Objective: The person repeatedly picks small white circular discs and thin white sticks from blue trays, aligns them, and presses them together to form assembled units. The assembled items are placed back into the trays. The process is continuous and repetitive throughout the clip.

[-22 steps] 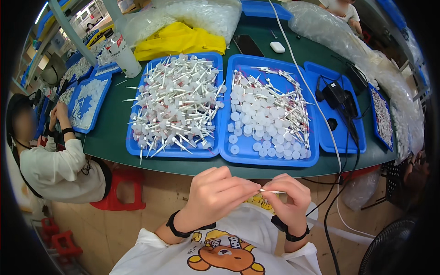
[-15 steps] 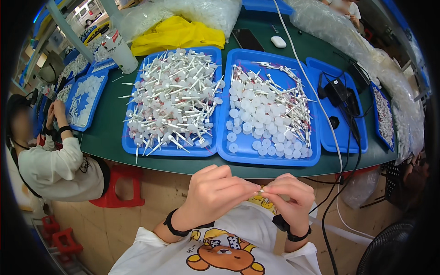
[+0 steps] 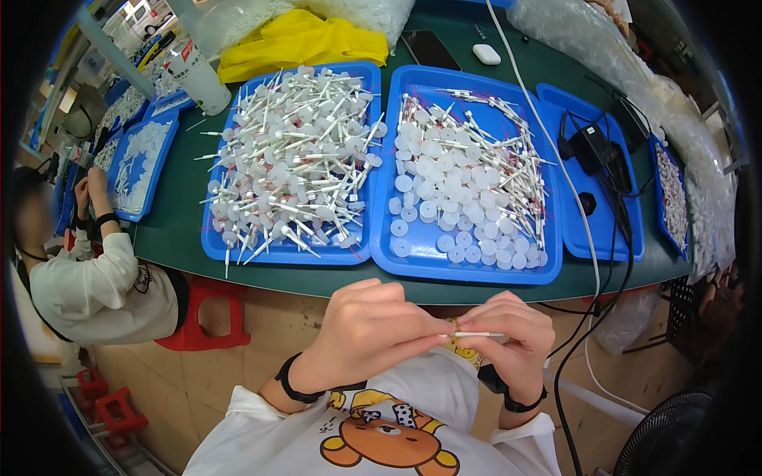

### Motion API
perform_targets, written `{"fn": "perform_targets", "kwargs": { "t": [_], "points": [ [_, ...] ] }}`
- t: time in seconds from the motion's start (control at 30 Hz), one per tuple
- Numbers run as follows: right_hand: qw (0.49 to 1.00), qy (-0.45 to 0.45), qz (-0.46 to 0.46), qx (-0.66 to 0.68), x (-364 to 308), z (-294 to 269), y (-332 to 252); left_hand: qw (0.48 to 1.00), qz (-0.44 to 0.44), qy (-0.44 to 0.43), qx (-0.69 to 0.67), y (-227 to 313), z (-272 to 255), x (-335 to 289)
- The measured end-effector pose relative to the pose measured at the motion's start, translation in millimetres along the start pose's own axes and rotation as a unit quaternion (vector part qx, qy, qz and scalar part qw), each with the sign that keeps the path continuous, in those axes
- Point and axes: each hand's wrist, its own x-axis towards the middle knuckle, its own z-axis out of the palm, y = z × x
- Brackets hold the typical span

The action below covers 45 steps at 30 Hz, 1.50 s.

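green table point(image 3: 317, 278) just beyond, the right hand point(image 3: 516, 337) pinches a slim white stick point(image 3: 479, 334), the left hand point(image 3: 367, 329) presses fingertips together, contents unclear, and light, steady pressure seems best.

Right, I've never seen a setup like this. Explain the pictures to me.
No machine here: the bare left hand and right hand belong to whoever wears the camera. It sits on the head and looks down; its wide lens bends straight edges. On the green table, the blue left tray and right tray hold white sticks and discs; a third tray holds a black adapter. Behind lie a yellow bag and a phone. The right hand pinches a thin white piece; the left fingertips are at its end, but whether they grip it is unclear.
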Motion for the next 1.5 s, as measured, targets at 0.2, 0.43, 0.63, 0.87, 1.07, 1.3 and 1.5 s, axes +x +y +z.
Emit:
{"fn": "perform_targets", "kwargs": {
  "t": [0.2,0.43,0.63,0.87,1.07,1.3,1.5],
  "points": [
    [0.996,0.004,-0.007,-0.087,1,1,-3,1.000,-0.009,0.020,0.012,0,6,3],
    [1.000,-0.003,0.006,-0.015,-3,-6,-3,0.999,-0.027,0.020,0.019,0,0,1],
    [0.998,0.004,0.065,-0.010,-5,1,-3,0.999,-0.034,0.023,0.005,1,4,2],
    [0.978,0.030,0.121,0.170,-13,17,10,0.985,-0.123,0.023,-0.120,5,10,4],
    [0.990,0.066,0.050,0.115,-17,19,19,0.971,-0.182,-0.027,-0.151,3,5,6],
    [0.975,0.097,0.079,0.186,-11,19,14,0.966,-0.193,-0.043,-0.170,0,5,5],
    [0.973,0.076,0.083,0.200,-14,25,17,0.986,-0.130,-0.033,-0.095,-6,9,3]
  ]
}}
